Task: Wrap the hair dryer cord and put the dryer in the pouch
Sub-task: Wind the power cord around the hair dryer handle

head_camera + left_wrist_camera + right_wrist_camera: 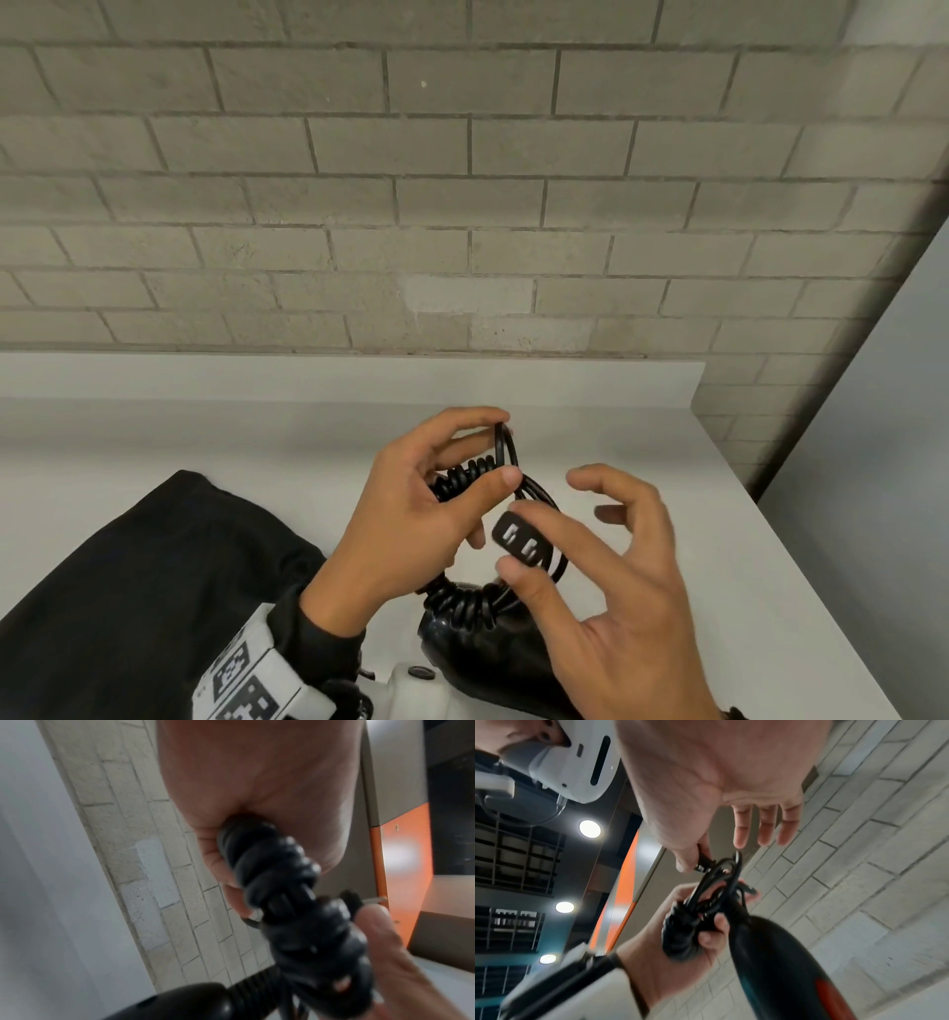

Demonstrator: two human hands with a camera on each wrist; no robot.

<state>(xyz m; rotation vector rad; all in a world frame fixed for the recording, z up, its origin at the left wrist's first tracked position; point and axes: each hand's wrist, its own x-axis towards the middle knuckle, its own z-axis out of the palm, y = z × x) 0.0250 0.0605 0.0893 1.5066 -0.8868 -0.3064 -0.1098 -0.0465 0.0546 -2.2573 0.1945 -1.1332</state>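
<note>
The black hair dryer (477, 652) lies low over the white counter, its cord (462, 475) wound in tight coils. My left hand (411, 514) grips the coiled bundle (277, 882), thumb pressed on the loops near the top. My right hand (590, 580) pinches the black plug (519, 542) between thumb and forefinger, prongs facing me; its other fingers are spread. A loose loop of cord (552, 519) runs from the plug back to the bundle. The black pouch (154, 591) lies flat at the left. In the right wrist view the dryer body (777, 963) and cord loops (716, 882) show.
A grey brick wall (462, 180) rises behind the white counter (667, 488). The counter's right edge runs diagonally at the right. A marker-tagged wrist camera (246, 678) sits on my left forearm.
</note>
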